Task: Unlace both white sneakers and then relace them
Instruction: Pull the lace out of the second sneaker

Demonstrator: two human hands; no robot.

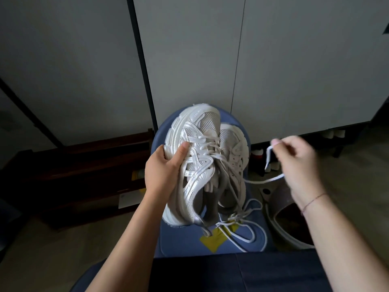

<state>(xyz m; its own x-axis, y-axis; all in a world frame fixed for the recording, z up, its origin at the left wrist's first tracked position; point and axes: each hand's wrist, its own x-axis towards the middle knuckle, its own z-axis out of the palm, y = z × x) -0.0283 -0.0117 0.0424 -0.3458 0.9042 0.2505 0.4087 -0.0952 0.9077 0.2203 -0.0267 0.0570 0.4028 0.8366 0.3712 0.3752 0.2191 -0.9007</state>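
Left hand [166, 167] gripped sneaker [190, 144]; right hand [296, 163] pinched lace [263, 181].
Lace stretched right; sneaker sat left of that hand.

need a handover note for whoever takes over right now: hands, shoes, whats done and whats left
Left hand grips the side of the near sneaker, held above the blue stool.
Second sneaker sits just behind it, to the right.
Right hand pinches a lace drawn out sideways from the shoes.
Loose lace loops lie on the stool.
Done: laces untied and slack.
Left: laces on the near sneaker cross its eyelets, so finish unlacing, then relace both.
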